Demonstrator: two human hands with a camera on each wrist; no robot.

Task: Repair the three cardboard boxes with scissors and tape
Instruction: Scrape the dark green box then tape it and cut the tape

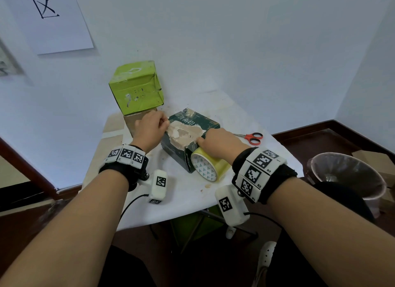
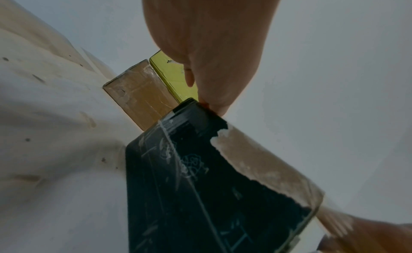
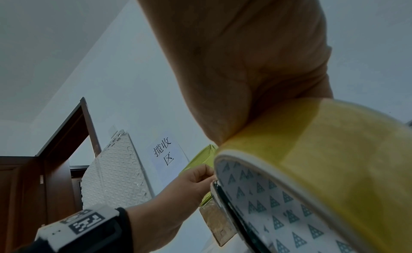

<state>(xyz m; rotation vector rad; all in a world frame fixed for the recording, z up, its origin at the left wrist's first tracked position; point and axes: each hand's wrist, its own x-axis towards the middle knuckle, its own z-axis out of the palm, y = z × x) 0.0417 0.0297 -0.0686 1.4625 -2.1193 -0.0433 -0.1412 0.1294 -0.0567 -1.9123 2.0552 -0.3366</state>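
Landmark: dark box (image 1: 188, 137), mid-table (image 1: 186, 192), top skin torn. Left of it, green box (image 1: 136, 86) stacked on brown box (image 1: 133, 122). Left hand (image 1: 149, 127) pinches at dark box's far-left top edge. Right hand (image 1: 220, 143) grips tape roll (image 1: 208, 167) against its near-right end. Right of it, scissors (image 1: 251, 137) lie flat.

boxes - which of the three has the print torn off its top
The dark green box under both hands; its top is ripped to bare board. The lime box sits stacked on the brown box.
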